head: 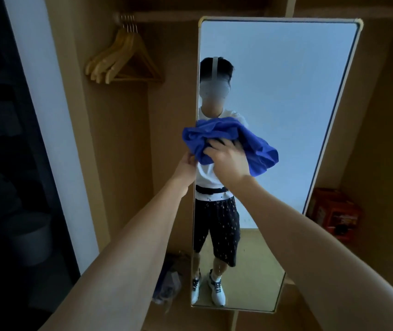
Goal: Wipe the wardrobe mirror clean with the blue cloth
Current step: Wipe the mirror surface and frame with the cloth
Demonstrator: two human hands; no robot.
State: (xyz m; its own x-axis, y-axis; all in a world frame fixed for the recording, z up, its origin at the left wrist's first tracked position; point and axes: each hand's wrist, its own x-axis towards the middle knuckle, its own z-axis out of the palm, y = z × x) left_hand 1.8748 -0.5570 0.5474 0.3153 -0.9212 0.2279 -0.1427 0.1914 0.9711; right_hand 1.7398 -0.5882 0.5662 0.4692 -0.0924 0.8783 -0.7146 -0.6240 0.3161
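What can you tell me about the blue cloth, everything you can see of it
The blue cloth is a bright royal-blue piece of soft fabric, bunched and creased, not spread flat. It sits at about mid-height near the left edge of the mirror. The right hand presses into its middle, while the left hand holds its lower left edge. Its right end hangs loose.

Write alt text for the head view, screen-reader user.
Both hands hold a bunched blue cloth against a tall framed mirror inside a wooden wardrobe: the right hand grips its middle, the left hand pinches its left edge. Wooden hangers hang at upper left; a red box sits at right.
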